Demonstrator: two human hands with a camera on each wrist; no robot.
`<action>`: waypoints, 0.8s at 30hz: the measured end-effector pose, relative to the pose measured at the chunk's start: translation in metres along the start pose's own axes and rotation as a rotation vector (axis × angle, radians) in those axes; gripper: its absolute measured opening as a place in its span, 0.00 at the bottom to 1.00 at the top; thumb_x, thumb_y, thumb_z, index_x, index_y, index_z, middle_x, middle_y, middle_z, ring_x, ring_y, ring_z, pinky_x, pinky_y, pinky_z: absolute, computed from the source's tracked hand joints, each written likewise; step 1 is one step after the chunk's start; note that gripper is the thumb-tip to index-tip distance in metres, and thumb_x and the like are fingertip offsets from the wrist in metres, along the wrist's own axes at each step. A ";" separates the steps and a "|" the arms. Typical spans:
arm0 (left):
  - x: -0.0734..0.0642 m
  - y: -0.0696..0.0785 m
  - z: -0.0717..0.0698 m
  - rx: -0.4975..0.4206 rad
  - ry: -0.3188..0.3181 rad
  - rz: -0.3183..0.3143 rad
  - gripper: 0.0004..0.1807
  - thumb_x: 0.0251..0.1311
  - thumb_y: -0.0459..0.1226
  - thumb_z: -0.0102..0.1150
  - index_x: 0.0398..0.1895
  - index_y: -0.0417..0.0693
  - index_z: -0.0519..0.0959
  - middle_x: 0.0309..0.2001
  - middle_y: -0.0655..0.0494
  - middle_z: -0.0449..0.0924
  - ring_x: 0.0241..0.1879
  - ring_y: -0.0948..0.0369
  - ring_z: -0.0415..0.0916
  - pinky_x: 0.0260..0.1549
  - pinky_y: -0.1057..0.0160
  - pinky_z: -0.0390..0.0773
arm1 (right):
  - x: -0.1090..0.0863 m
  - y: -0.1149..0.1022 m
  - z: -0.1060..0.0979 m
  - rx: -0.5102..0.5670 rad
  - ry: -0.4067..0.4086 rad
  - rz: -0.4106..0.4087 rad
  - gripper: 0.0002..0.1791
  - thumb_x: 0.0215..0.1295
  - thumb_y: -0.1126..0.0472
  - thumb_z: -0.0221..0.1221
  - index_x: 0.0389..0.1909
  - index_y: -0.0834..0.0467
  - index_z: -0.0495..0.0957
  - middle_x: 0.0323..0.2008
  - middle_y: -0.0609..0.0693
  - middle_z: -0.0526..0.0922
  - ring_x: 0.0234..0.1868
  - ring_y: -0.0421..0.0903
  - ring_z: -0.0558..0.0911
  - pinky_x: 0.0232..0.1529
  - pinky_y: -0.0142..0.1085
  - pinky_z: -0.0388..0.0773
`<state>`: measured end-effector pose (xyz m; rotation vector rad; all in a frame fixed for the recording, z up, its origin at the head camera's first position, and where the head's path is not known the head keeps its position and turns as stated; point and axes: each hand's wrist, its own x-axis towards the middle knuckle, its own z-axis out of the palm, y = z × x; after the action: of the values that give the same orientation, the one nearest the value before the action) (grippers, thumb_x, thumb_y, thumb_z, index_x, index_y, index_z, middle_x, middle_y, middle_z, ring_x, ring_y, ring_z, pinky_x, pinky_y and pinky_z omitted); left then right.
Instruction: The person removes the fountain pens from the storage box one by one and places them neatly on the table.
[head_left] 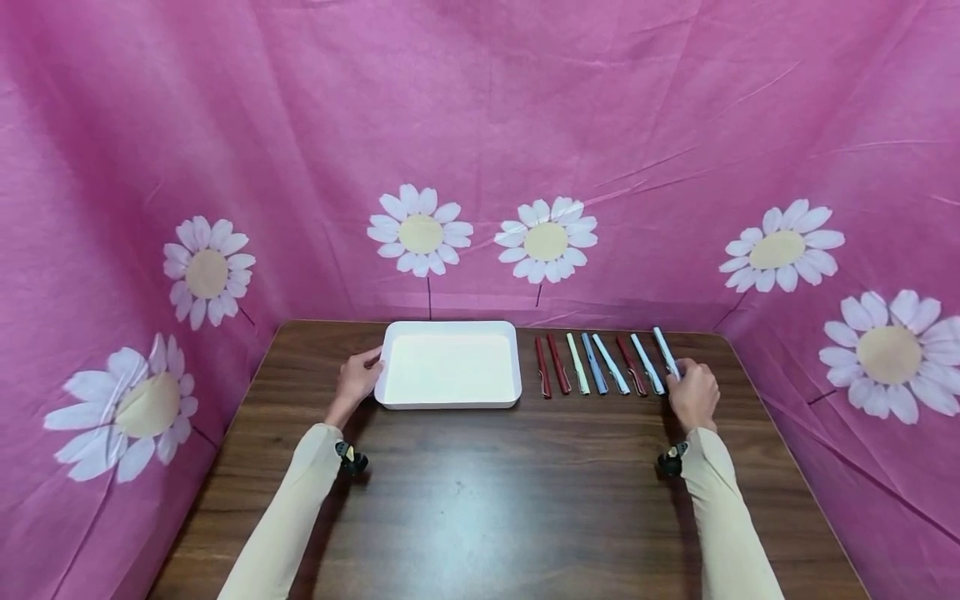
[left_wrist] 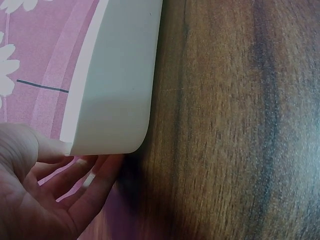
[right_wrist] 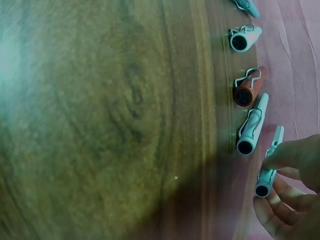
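Observation:
A white rectangular tray (head_left: pixel 452 367) lies near the far edge of the table. At its left end my left hand (head_left: pixel 356 382) holds it, with the thumb (left_wrist: pixel 52 151) on the rim and the other fingers bent against the end wall in the left wrist view. My right hand (head_left: pixel 693 393) pinches a light blue pen (head_left: pixel 663 346) between thumb and fingers, at the right end of a row of pens. The held pen (right_wrist: pixel 263 187) shows its dark round end and clip in the right wrist view. Just left of it lies another pale blue pen (head_left: pixel 647 365).
Between tray and right hand the row holds dark red pens (head_left: pixel 543 367), a pale green pen (head_left: pixel 577 364), a blue pen (head_left: pixel 595 364) and further light ones. Pink cloth (head_left: pixel 480 125) with daisies hangs around the brown wooden table (head_left: pixel 465 500).

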<state>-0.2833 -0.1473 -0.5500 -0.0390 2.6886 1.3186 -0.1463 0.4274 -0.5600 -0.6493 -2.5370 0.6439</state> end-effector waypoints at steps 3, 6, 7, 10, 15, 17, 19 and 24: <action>0.000 -0.001 0.000 0.000 0.009 0.004 0.24 0.76 0.39 0.54 0.72 0.47 0.75 0.71 0.39 0.73 0.69 0.39 0.71 0.68 0.40 0.70 | 0.001 0.003 0.000 0.006 -0.078 0.038 0.16 0.64 0.68 0.62 0.51 0.70 0.81 0.43 0.73 0.83 0.47 0.77 0.79 0.44 0.67 0.73; 0.000 0.000 0.001 0.001 0.012 0.010 0.24 0.75 0.39 0.54 0.72 0.47 0.75 0.71 0.40 0.73 0.69 0.40 0.71 0.68 0.40 0.70 | 0.003 0.005 0.001 0.006 -0.138 0.073 0.16 0.66 0.67 0.59 0.52 0.70 0.81 0.45 0.70 0.85 0.48 0.75 0.80 0.45 0.65 0.74; 0.000 0.000 0.000 0.000 0.012 0.010 0.24 0.75 0.39 0.54 0.72 0.47 0.75 0.71 0.40 0.73 0.68 0.39 0.71 0.68 0.40 0.71 | 0.003 0.005 0.001 0.007 -0.154 0.085 0.17 0.66 0.67 0.59 0.53 0.70 0.81 0.46 0.69 0.85 0.49 0.74 0.80 0.46 0.65 0.74; 0.000 0.000 -0.001 0.002 0.009 0.009 0.24 0.76 0.39 0.54 0.72 0.47 0.75 0.71 0.39 0.73 0.68 0.39 0.71 0.68 0.40 0.70 | 0.005 0.006 0.001 0.007 -0.179 0.093 0.17 0.67 0.67 0.59 0.54 0.70 0.81 0.47 0.69 0.85 0.50 0.74 0.80 0.47 0.64 0.74; -0.001 0.001 -0.002 0.009 0.008 0.010 0.24 0.76 0.39 0.54 0.72 0.46 0.75 0.71 0.38 0.72 0.68 0.38 0.71 0.68 0.40 0.71 | 0.005 0.008 0.001 0.026 -0.202 0.107 0.17 0.68 0.66 0.60 0.55 0.69 0.81 0.48 0.69 0.85 0.50 0.71 0.80 0.47 0.63 0.74; -0.001 0.002 -0.001 0.011 0.006 0.012 0.24 0.76 0.38 0.53 0.72 0.45 0.75 0.71 0.37 0.72 0.68 0.38 0.71 0.67 0.40 0.71 | 0.004 0.009 0.002 0.028 -0.204 0.115 0.17 0.68 0.65 0.61 0.54 0.69 0.81 0.48 0.69 0.85 0.50 0.70 0.80 0.47 0.63 0.74; -0.002 0.002 -0.001 0.009 0.007 0.009 0.24 0.76 0.38 0.53 0.73 0.45 0.74 0.71 0.37 0.72 0.67 0.38 0.71 0.67 0.40 0.72 | 0.004 0.009 0.003 0.028 -0.204 0.116 0.17 0.68 0.64 0.61 0.54 0.69 0.81 0.48 0.69 0.85 0.50 0.70 0.80 0.46 0.63 0.74; -0.001 0.002 0.001 0.004 0.008 0.004 0.24 0.77 0.38 0.53 0.73 0.45 0.74 0.71 0.38 0.72 0.67 0.39 0.72 0.67 0.41 0.72 | 0.004 0.009 0.003 0.035 -0.197 0.102 0.18 0.68 0.63 0.61 0.54 0.70 0.80 0.47 0.70 0.84 0.50 0.70 0.80 0.46 0.62 0.74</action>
<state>-0.2822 -0.1458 -0.5487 -0.0388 2.6987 1.3175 -0.1482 0.4355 -0.5661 -0.7396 -2.6788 0.8226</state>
